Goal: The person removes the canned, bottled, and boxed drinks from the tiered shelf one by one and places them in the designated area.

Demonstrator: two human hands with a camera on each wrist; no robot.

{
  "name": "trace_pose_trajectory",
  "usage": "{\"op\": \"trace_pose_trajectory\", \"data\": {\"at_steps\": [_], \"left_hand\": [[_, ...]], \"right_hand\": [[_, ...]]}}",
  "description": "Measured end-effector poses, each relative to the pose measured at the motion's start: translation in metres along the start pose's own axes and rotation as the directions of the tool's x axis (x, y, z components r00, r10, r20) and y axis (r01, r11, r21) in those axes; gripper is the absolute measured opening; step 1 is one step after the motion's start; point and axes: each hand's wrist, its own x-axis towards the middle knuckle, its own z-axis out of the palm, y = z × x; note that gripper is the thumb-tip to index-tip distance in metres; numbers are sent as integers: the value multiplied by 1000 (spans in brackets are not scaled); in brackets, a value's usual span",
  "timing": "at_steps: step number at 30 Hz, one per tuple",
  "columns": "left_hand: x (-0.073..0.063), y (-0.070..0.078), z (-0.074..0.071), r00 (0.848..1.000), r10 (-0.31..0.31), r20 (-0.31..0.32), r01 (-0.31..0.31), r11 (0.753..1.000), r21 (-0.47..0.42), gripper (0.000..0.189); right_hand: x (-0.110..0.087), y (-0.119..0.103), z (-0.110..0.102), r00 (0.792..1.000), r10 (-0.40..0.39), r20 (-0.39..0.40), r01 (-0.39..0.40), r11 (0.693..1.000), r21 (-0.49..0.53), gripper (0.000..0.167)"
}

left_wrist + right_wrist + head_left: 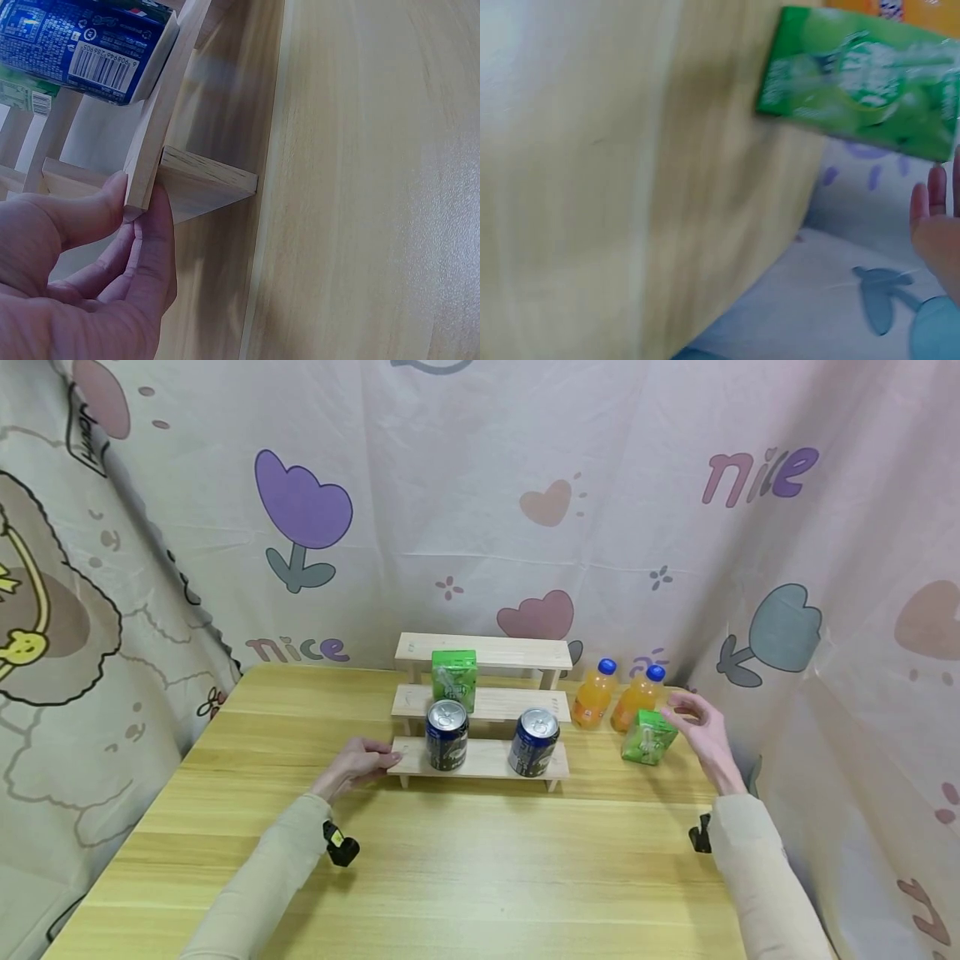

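Observation:
My left hand (pixel 360 764) pinches the left end of the lowest step of a three-tier wooden display stand (pixel 483 652), thumb on top and fingers underneath, as the left wrist view shows. Two dark blue drink cans (pixel 447 737) stand apart on that step. A green juice carton (pixel 454 677) is upright on the middle step. On the right, my right hand (pixel 703 731) is at the top of a second green juice carton (pixel 647 739), its fingers loosely bent. Blurred in the right wrist view, those fingers (pixel 936 191) are beside the carton's top end, not wrapped around it.
Two orange juice bottles (pixel 594 695) with blue caps stand right of the stand, behind the second carton. The wooden table (pixel 480 868) reaches back to a patterned curtain (pixel 435 485), which also hangs close along both sides.

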Motion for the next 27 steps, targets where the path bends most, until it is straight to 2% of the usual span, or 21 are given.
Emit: {"op": "trace_pose_trajectory", "data": {"at_steps": [5, 9, 14, 17, 27], "left_hand": [[-1, 1, 0, 1000, 2, 4, -2, 1000, 2, 49], [-1, 2, -1, 1000, 4, 6, -4, 1000, 6, 51], [0, 1, -1, 1000, 2, 5, -2, 1000, 23, 51], [-1, 2, -1, 1000, -7, -1, 7, 1000, 17, 50], [-2, 4, -1, 1000, -3, 4, 3, 999, 37, 51]], "right_hand": [[2, -22, 7, 998, -41, -45, 39, 999, -27, 57], [2, -42, 14, 996, -80, -25, 81, 997, 18, 55], [-1, -67, 25, 989, -144, 19, 141, 984, 112, 36], [-3, -82, 33, 984, -171, 50, 163, 977, 141, 31], [-6, -124, 66, 968, -169, 188, 138, 976, 170, 53]]}}
